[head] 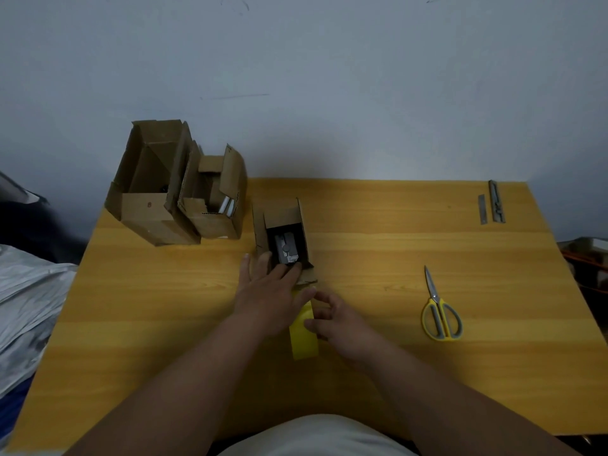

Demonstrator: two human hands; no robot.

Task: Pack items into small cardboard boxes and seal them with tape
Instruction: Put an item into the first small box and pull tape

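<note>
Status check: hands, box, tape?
Left hand flat on small open box, metal item inside. Right hand pinches yellow tape strip. Flaps unsealed. Scissors lie apart, nothing blocking.

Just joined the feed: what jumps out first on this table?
Both hands at centre: the left hand rests on the open small box, the right hand holds yellow tape just below it. Yellow scissors lie to the right; two larger open boxes stand back left.

A makeshift packing spot: wooden table (362,209) against a bare wall (329,77); cardboard boxes (171,192); scissors (441,311).
</note>
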